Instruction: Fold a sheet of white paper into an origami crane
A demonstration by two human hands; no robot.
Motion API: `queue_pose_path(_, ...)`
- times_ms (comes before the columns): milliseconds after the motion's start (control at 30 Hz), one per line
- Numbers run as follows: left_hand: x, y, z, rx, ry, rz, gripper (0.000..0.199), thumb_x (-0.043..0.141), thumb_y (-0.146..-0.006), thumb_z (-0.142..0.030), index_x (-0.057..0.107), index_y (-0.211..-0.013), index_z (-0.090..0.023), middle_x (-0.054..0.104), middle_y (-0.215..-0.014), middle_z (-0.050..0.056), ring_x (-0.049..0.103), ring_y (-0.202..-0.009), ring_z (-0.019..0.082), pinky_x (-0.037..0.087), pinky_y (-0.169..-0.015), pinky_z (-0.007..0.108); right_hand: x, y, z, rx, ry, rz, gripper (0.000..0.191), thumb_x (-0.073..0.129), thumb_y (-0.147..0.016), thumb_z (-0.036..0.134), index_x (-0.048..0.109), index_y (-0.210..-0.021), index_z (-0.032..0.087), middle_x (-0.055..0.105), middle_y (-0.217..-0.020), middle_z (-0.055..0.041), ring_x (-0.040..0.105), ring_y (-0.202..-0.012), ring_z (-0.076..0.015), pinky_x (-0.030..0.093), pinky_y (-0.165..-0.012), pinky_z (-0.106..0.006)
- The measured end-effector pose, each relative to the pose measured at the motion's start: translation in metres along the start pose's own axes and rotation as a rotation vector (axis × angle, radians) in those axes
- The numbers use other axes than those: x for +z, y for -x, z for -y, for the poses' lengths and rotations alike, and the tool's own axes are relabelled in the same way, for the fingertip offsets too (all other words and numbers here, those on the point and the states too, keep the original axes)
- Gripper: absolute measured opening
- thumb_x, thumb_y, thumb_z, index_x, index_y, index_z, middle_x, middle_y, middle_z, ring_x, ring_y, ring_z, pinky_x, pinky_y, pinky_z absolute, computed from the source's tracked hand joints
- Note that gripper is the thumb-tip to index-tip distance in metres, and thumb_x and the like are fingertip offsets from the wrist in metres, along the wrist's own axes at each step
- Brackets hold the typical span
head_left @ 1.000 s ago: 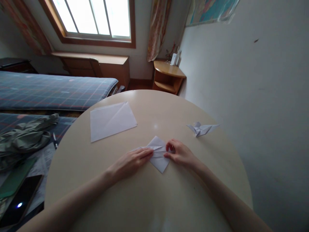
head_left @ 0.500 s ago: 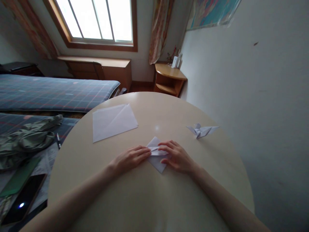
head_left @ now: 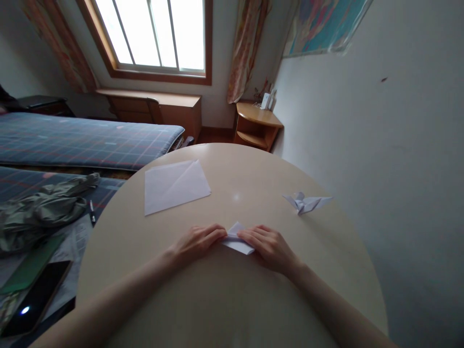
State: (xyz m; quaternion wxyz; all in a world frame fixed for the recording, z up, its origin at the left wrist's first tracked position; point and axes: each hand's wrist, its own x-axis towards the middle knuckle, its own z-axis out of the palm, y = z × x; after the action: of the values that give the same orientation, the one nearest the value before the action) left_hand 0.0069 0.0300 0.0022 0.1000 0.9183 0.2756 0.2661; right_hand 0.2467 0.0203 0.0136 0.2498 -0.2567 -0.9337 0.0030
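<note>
A small folded sheet of white paper [head_left: 238, 244] is between my two hands near the middle of the round table [head_left: 232, 299]. My left hand [head_left: 201, 240] pinches its left end, with the fingers closed together. At the right end, my right hand [head_left: 268, 245] grips the paper, fingertips on top and the thumb mostly hidden beneath. A pointed corner of the paper sticks up beyond the fingers. Farther right stands a folded white paper crane [head_left: 306, 203], apart from my hands.
Stacked white paper sheets [head_left: 177, 187] lie at the table's back left. Left of the table, a plaid mattress [head_left: 90, 140] holds a grey-green garment [head_left: 47, 208]; a phone [head_left: 38, 295], green booklet [head_left: 32, 266] and pen [head_left: 92, 211] lie nearer. A wall [head_left: 409, 169] runs along the right.
The paper's near corner has lifted and folded up, so it looks narrower. My right fingers have closed onto its right end. The camera view has tilted slightly upward.
</note>
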Motion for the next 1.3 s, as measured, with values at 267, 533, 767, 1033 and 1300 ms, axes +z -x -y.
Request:
queue_pose_path(267,0.001,0.0,-0.003,0.156,-0.136,-0.061,0.025,0.038,-0.093,-0.025,0.062,-0.092,-0.017,0.069,-0.089,0.007,0.066,-0.075,0.011,0.053,-0.068,0.017,-0.001,0.003,0.005,-0.033,0.061,-0.029,0.027,0.038,-0.088,0.013,0.059,-0.104,0.018,0.071,-0.092,-0.0087,0.066,-0.083,-0.0177,0.051,-0.073,-0.03)
queue_pose_path(533,0.002,-0.001,-0.008,0.221,-0.223,-0.132,0.027,0.034,-0.094,-0.018,0.06,-0.09,-0.016,0.07,-0.089,0.006,0.066,-0.086,0.013,0.053,-0.077,0.022,-0.003,0.002,0.008,-0.066,0.119,-0.012,0.028,0.04,-0.086,0.013,0.06,-0.106,0.017,0.071,-0.095,-0.0088,0.067,-0.083,-0.0184,0.052,-0.069,-0.03)
queue_pose_path(767,0.003,-0.002,-0.01,0.273,-0.261,-0.208,0.024,0.035,-0.092,-0.016,0.059,-0.092,-0.017,0.07,-0.091,0.004,0.066,-0.088,0.013,0.051,-0.085,0.024,-0.003,0.003,0.009,-0.073,0.128,-0.012,0.028,0.041,-0.086,0.013,0.061,-0.104,0.018,0.071,-0.097,-0.0086,0.066,-0.085,-0.0178,0.052,-0.07,-0.03)
queue_pose_path(1033,-0.006,-0.001,-0.016,0.144,-0.375,-0.422,0.037,0.042,-0.088,-0.022,0.044,-0.125,-0.013,0.058,-0.12,0.012,0.04,-0.125,0.024,0.033,-0.104,0.047,0.004,0.002,0.007,0.619,-0.495,-0.327,0.014,0.056,-0.081,0.03,0.063,-0.087,0.02,0.071,-0.076,-0.0042,0.065,-0.066,-0.0184,0.052,-0.06,-0.029)
queue_pose_path(1300,0.001,-0.006,-0.011,0.074,-0.234,-0.282,0.021,0.044,-0.087,-0.016,0.053,-0.106,-0.016,0.065,-0.102,0.009,0.059,-0.097,0.019,0.049,-0.085,0.033,0.01,-0.01,0.008,1.175,-1.196,-0.48,0.051,0.076,-0.058,0.037,0.042,-0.094,0.019,0.061,-0.073,0.0014,0.059,-0.06,-0.0154,0.047,-0.053,-0.025)
